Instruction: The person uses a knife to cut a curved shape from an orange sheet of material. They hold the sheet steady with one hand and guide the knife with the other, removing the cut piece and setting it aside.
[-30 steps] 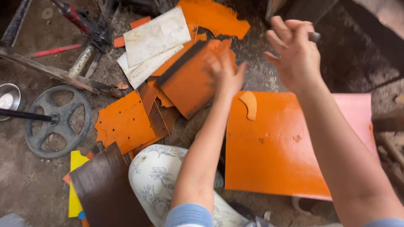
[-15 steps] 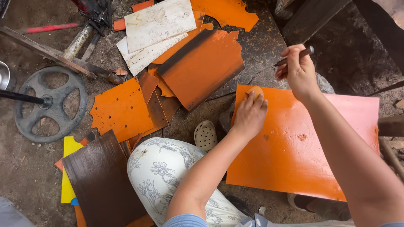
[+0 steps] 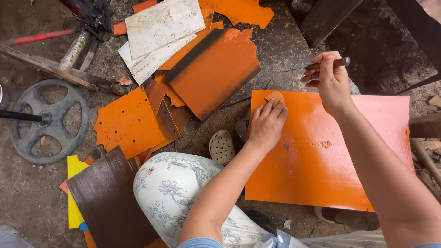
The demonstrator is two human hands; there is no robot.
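Head view: our left hand (image 3: pixel 268 123) lies flat, pinning template (image 3: pixel 275 97) on orange sheet (image 3: pixel 312 165); right hand (image 3: pixel 330 81) grips awl (image 3: pixel 321 65), just up-right, shaft approx. horizontal.

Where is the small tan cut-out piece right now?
The tan piece lies under the left hand fingertips, at the orange sheet's top-left corner.

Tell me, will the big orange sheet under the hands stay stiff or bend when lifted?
The orange sheet looks thin and slightly wavy, so it probably flexes when lifted. It lies flat under the left hand, so it likely slides rather than rolls.
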